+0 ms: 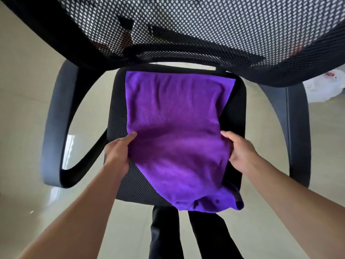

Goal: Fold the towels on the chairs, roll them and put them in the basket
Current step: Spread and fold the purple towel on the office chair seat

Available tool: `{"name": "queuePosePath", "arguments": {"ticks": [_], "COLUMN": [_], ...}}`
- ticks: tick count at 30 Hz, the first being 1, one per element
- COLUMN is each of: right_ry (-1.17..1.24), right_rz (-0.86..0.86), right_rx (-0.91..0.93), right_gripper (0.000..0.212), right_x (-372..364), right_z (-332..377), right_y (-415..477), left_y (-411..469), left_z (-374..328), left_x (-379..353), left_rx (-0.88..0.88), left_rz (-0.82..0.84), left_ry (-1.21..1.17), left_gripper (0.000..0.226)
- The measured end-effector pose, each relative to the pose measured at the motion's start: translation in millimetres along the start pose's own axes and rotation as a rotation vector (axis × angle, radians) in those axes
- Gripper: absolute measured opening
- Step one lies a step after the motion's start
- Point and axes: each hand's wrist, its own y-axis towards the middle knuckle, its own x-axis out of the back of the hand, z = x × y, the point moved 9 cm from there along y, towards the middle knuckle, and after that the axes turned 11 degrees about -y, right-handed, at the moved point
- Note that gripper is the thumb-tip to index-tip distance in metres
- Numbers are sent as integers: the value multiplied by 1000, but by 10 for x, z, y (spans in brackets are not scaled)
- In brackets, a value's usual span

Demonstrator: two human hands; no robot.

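A purple towel lies spread over the seat of a black mesh office chair. Its far edge sits near the backrest, and its near end hangs bunched over the seat's front right corner. My left hand grips the towel's left edge about midway along the seat. My right hand grips the right edge at the same height. The fingers of both hands are tucked under the cloth. No basket is in view.
The chair's mesh backrest fills the top of the view. Grey armrests curve down on the left and right. Pale tiled floor surrounds the chair. A white plastic bag lies on the floor at the right.
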Motion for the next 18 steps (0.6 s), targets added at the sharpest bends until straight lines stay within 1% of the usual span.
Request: {"name": "queuePosePath", "arguments": {"ticks": [2,3,5,7,8,10,12,13,15,16,18], "right_ry": [-175,-303,-555,-807,-927,-1093,-1153,-1174,-1272,-1359,-1584], "right_rz": [-167,-234,-273,-264,-279,-384,-490,-499,-421,-360,-270], "right_rx": [66,135,278,342,367,481,711,836,1011,1038,1015], "right_gripper": [8,12,18,15,12,11,19,24,35,42,58], "right_x": [233,313,347,316,308,278,143,20,-281,-421,-598], "right_z": [-48,-45,-23,-29,13,256,621,791,1011,1065,1130], "right_y": [39,42,11,-6,-16,-97,-241,-294,-335,-288,-85], "left_y": [54,66,70,53,45,14,-48,-71,-128,-123,-10], "left_z": [-138,-212,-342,-448,-498,-629,-809,-893,-1019,-1043,-1015], "left_x": [209,275,301,232,171,17,-234,-418,-817,-1013,-1327], "left_rx": [-119,-183,-298,-384,-426,-531,-686,-781,-957,-1018,-1062], "left_rz": [-101,-141,-173,-160,-148,-130,-82,-33,105,172,269], "left_ry": [188,325,640,891,980,1106,1139,1139,1193,1279,1535], "left_gripper": [21,20,13,12,17,29,31,30,32,37,50]}}
